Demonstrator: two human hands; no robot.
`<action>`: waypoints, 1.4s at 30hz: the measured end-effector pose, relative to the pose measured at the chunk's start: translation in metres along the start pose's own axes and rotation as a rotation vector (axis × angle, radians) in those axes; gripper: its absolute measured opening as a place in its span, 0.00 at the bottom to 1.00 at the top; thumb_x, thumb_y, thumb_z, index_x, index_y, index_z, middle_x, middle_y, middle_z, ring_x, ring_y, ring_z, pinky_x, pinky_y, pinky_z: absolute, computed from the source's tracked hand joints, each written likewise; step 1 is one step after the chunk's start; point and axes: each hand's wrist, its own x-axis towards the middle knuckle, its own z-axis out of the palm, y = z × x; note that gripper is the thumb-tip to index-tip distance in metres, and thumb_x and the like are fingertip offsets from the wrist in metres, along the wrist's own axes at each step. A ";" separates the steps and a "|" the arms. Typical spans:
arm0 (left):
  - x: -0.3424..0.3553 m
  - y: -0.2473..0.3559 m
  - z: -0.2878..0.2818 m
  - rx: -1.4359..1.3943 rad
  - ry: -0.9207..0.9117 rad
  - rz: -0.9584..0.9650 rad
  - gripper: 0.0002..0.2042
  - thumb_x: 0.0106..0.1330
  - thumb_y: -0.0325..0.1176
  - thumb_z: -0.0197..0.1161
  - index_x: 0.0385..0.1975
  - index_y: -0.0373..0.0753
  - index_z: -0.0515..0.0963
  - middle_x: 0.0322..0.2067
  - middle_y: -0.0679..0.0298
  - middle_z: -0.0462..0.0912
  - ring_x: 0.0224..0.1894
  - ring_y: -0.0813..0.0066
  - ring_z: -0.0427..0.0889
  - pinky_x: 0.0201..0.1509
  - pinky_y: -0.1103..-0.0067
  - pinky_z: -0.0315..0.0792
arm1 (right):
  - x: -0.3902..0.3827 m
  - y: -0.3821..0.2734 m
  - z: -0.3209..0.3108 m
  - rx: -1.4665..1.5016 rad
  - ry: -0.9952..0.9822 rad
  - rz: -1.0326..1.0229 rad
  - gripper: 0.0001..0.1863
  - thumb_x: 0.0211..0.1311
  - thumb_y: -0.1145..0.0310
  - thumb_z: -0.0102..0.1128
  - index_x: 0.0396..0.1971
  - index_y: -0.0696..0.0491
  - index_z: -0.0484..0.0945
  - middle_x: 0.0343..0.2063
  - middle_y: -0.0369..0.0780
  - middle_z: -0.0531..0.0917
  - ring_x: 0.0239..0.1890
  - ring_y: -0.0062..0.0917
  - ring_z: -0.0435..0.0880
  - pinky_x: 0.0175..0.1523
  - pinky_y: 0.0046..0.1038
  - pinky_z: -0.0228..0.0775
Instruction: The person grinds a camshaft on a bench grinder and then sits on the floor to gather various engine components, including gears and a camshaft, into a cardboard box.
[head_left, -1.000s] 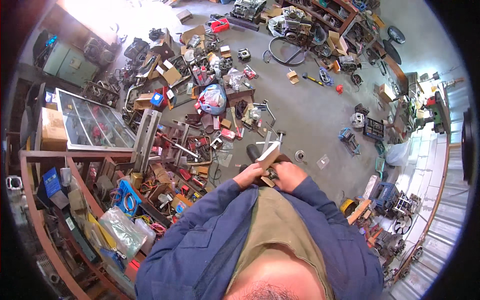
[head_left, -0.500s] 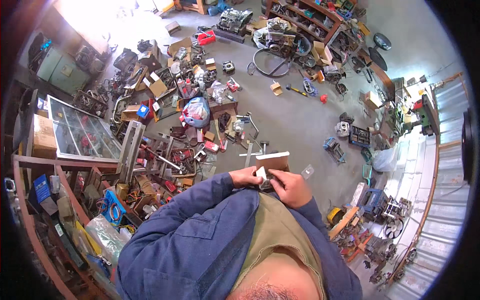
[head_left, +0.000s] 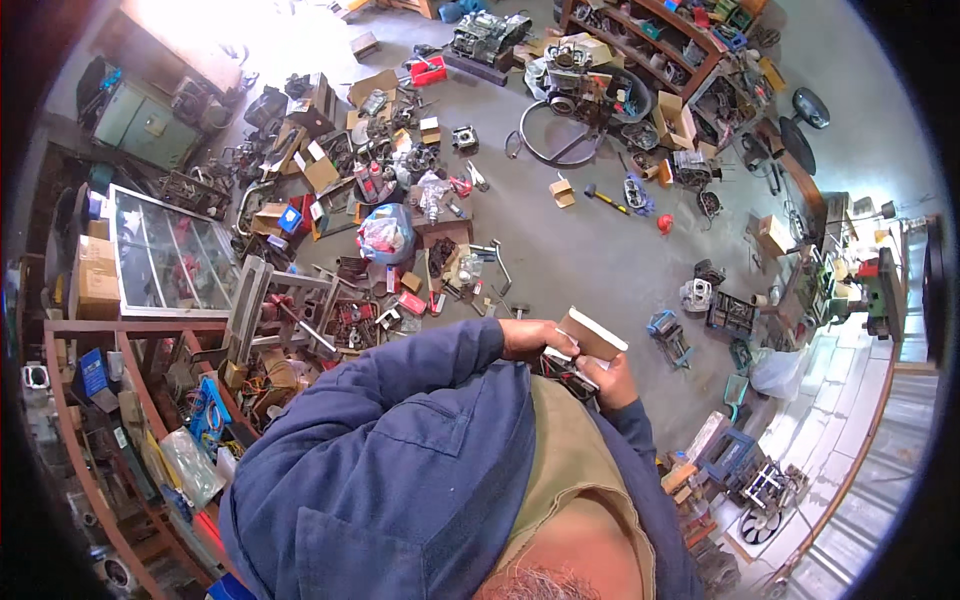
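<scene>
In front of my chest is a small brown cardboard box (head_left: 598,340) with white edges, tilted. My left hand (head_left: 530,340) is closed at its left side, fingers pressed against the near edge. My right hand (head_left: 614,383) grips its lower right side, thumb toward my body. Just below the box, close to my shirt, a dark and silvery piece (head_left: 566,374) shows between the hands; its kind and what supports it cannot be made out.
Engine parts and opened boxes cover the floor ahead, around a blue-white plastic bag (head_left: 386,235). A yellow-handled hammer (head_left: 606,199) lies farther off. At left stands a reddish metal frame (head_left: 150,326); at right, a blue crate (head_left: 728,456) and a black crate (head_left: 731,313).
Both hands and the box have shifted right, and the box has turned to a slant. My right hand has moved from the opening at the near side to the box's right side. My view has swung slightly.
</scene>
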 end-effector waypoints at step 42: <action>0.238 0.402 -0.124 0.213 -0.029 0.183 0.27 0.73 0.40 0.46 0.66 0.28 0.60 0.62 0.55 0.70 0.65 0.68 0.67 0.69 0.72 0.59 | 0.295 -0.212 -0.270 -0.363 0.215 -0.250 0.20 0.62 0.67 0.64 0.53 0.58 0.79 0.52 0.45 0.81 0.57 0.33 0.78 0.63 0.31 0.66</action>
